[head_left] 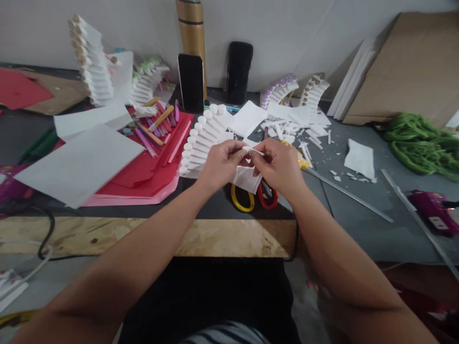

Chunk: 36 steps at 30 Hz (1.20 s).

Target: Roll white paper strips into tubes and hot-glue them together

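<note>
Both my hands meet over the table's front, pinching one small white paper piece (pixel 246 149) between them. My left hand (pixel 224 162) grips its rounded end with thumb and finger. The fingers of my right hand (pixel 278 162) close on a thin white strip at its other side. Just left stands a curved row of white rolled paper tubes (pixel 197 138) with rounded ends. A white sheet (pixel 245 177) lies under my hands. Below it show the yellow and red handles of scissors (pixel 243 199). Near my right wrist is a yellow cutter (pixel 304 161).
Red paper (pixel 143 172) with coloured rolls lies left, under white sheets (pixel 86 157). A phone (pixel 191 83) leans on a gold flask (pixel 195 33). White scraps (pixel 287 126), a metal ruler (pixel 355 196), green yarn (pixel 423 143) and a purple power strip (pixel 435 210) lie right.
</note>
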Each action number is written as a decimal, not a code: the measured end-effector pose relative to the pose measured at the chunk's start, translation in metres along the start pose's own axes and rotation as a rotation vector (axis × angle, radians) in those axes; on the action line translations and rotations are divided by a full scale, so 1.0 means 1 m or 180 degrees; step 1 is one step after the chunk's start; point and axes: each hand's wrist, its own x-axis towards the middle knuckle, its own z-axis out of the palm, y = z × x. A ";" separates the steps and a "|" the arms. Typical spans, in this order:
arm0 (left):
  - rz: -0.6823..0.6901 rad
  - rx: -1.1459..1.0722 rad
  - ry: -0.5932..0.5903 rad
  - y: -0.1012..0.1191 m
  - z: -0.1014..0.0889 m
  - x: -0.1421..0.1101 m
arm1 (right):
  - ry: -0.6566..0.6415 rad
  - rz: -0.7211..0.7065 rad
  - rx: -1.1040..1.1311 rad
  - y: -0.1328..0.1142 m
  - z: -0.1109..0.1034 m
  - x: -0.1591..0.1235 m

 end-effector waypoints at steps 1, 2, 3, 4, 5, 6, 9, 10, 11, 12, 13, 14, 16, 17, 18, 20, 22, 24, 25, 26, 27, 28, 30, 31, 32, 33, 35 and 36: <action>0.0014 0.0028 0.0037 0.000 0.001 -0.001 | 0.0042 -0.0078 -0.0124 -0.001 0.001 -0.001; 0.0042 0.0083 0.0071 0.001 0.002 -0.002 | 0.0082 -0.0149 -0.0228 -0.001 0.002 -0.002; 0.0082 0.0142 0.0107 0.000 0.002 -0.003 | 0.0115 -0.0212 -0.0310 -0.002 0.002 -0.002; 0.0129 0.0189 0.0145 0.000 0.002 -0.004 | 0.0135 -0.0266 -0.0372 -0.002 0.003 -0.003; 0.0177 0.0218 0.0178 -0.001 0.002 -0.004 | 0.0134 -0.0304 -0.0415 -0.002 0.003 -0.003; 0.0218 0.0232 0.0203 -0.003 0.002 -0.005 | 0.0108 -0.0324 -0.0435 -0.002 0.003 -0.004; 0.0310 0.0256 0.0227 -0.005 0.000 -0.007 | -0.0035 -0.0306 -0.0360 -0.001 0.001 -0.003; 0.0338 0.0281 0.0220 -0.005 0.000 -0.007 | -0.0089 -0.0293 -0.0302 -0.001 0.000 -0.003; 0.0363 0.0308 0.0218 -0.004 0.000 -0.007 | -0.0134 -0.0287 -0.0234 -0.001 -0.001 -0.003; 0.0381 0.0332 0.0217 -0.003 0.000 -0.008 | -0.0166 -0.0286 -0.0162 -0.001 -0.002 -0.002; 0.0391 0.0343 0.0217 -0.001 0.000 -0.008 | -0.0198 -0.0286 -0.0086 -0.001 -0.003 -0.002; 0.0398 0.0338 0.0213 0.001 0.000 -0.009 | -0.0235 -0.0286 0.0002 0.000 -0.004 -0.002; 0.0403 0.0283 0.0202 0.004 0.000 -0.009 | -0.0354 -0.0257 0.0248 0.001 -0.006 -0.001; 0.0415 0.0258 0.0194 0.005 -0.001 -0.009 | -0.0430 -0.0230 0.0405 0.002 -0.007 -0.001; 0.0437 0.0243 0.0180 0.006 -0.001 -0.008 | -0.0523 -0.0208 0.0574 0.004 -0.008 0.000; 0.0493 0.0240 0.0152 0.006 -0.003 -0.007 | -0.0662 -0.0200 0.0911 0.005 -0.010 0.001; 0.0533 0.0234 0.0119 0.006 -0.004 -0.006 | -0.0731 -0.0225 0.1148 0.006 -0.012 0.002; 0.0529 0.0192 0.0097 0.006 -0.006 -0.004 | -0.0744 -0.0223 0.1279 0.005 -0.013 0.003; 0.0526 0.0175 0.0095 0.006 -0.006 -0.003 | -0.0741 -0.0208 0.1304 0.005 -0.013 0.003; 0.0530 0.0173 0.0086 0.006 -0.007 -0.003 | -0.0741 -0.0188 0.1298 0.005 -0.013 0.003; 0.0546 0.0195 0.0072 0.006 -0.007 -0.003 | -0.0738 -0.0170 0.1270 0.006 -0.013 0.003; 0.0571 0.0239 0.0050 0.007 -0.008 -0.002 | -0.0744 -0.0152 0.1226 0.007 -0.012 0.003; 0.0635 0.0352 -0.0003 0.007 -0.008 -0.002 | -0.0751 -0.0133 0.1171 0.009 -0.010 0.003; 0.0668 0.0402 -0.0023 0.008 -0.008 -0.003 | -0.0736 -0.0109 0.1201 0.010 -0.008 0.003; 0.0711 0.0448 -0.0031 0.008 -0.009 -0.003 | -0.0720 -0.0066 0.1293 0.010 -0.007 0.003; 0.0760 0.0492 -0.0026 0.008 -0.009 -0.002 | -0.0703 0.0012 0.1446 0.010 -0.006 0.004; 0.0859 0.0596 0.0006 0.008 -0.009 -0.002 | -0.0677 0.0351 0.1871 0.010 -0.004 0.006; 0.0923 0.0667 0.0032 0.008 -0.009 -0.001 | -0.0676 0.0597 0.2085 0.009 -0.004 0.008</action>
